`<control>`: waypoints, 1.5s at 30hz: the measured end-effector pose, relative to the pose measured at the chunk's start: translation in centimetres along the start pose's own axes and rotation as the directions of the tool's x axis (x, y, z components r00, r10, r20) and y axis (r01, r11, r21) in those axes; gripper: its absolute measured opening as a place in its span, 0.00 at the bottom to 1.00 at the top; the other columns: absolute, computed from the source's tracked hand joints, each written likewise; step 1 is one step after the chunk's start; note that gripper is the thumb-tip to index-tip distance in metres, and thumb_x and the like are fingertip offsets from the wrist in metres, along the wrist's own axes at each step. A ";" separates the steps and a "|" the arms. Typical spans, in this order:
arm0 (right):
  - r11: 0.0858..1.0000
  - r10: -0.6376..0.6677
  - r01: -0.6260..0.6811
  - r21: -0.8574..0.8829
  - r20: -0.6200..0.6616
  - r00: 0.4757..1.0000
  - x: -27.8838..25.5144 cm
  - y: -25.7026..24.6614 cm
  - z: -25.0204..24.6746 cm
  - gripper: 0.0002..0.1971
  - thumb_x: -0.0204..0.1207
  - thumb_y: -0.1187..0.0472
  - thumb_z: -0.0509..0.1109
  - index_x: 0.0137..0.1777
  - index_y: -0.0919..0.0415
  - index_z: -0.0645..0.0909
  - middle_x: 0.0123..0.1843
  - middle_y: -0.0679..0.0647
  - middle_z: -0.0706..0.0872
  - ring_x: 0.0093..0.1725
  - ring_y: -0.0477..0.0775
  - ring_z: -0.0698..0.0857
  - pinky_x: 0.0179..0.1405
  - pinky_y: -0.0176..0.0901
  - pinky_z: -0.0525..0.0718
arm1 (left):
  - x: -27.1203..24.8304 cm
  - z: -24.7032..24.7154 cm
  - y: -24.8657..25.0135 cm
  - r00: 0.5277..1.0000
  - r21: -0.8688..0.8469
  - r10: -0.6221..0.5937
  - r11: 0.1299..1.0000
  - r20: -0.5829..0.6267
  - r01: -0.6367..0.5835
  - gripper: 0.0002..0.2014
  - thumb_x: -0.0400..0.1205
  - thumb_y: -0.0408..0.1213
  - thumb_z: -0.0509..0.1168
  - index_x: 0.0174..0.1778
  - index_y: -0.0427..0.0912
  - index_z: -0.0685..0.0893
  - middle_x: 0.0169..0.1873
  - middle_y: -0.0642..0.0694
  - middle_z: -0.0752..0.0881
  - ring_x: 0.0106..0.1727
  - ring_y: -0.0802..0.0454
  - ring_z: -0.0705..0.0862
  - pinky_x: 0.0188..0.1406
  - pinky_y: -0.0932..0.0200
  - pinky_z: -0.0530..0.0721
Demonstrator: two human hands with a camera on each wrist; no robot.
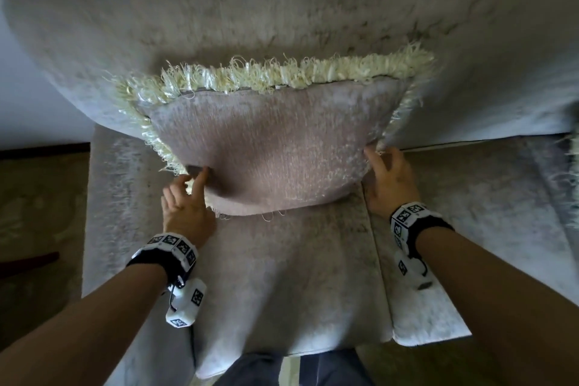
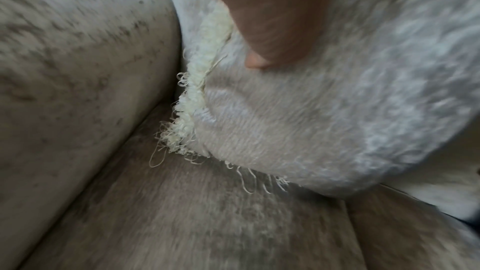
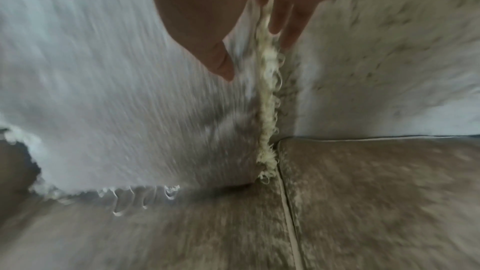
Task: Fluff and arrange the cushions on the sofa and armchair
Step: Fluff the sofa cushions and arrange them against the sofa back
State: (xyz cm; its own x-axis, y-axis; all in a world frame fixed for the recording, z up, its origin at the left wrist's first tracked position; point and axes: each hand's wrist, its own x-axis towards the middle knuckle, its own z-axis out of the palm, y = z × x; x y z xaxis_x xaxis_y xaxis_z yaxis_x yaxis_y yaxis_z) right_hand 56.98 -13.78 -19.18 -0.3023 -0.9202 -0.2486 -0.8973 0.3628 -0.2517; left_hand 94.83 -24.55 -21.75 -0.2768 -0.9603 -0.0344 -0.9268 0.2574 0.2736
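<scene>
A pinkish-grey cushion [image 1: 269, 147] with a cream fringe [image 1: 282, 75] stands upright on the sofa seat [image 1: 282, 276], leaning on the sofa back [image 1: 219, 16]. My left hand [image 1: 192, 180] holds its lower left corner. The thumb [image 2: 272, 28] dents the cushion [image 2: 311, 126] face beside the fringe, and the other fingers are hidden at the edge. My right hand [image 1: 380, 163] pinches the cushion's right edge. In the right wrist view the thumb [image 3: 207, 44] lies on the cushion [image 3: 130, 110] front and the fingers [image 3: 293, 24] lie behind the fringe.
A piped seam [image 1: 379, 260] splits the seat into two seat cushions. Another fringed cushion [image 1: 575, 160] shows at the far right edge. The sofa's end and the patterned floor [image 1: 37, 213] lie to the left. My legs [image 1: 294, 370] touch the seat's front.
</scene>
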 end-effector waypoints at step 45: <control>0.755 0.656 -0.622 0.207 -0.227 0.720 -54.8 41.6 -30.5 0.20 0.80 0.52 0.64 0.72 0.45 0.71 0.69 0.49 0.79 0.58 0.54 0.84 0.56 0.52 0.84 | -22.1 -9.4 70.8 0.368 -0.266 0.885 0.442 0.285 -0.857 0.27 0.80 0.43 0.65 0.75 0.50 0.69 0.65 0.40 0.74 0.61 0.38 0.79 0.57 0.46 0.81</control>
State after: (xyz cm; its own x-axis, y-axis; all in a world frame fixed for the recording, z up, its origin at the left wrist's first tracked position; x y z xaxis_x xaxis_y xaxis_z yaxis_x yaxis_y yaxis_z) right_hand 26.42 47.29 12.46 -0.8792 -0.4579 -0.1315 -0.4226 0.8770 -0.2285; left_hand 37.69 13.85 7.37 -0.9945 -0.0949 -0.0443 -0.1047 0.9078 0.4062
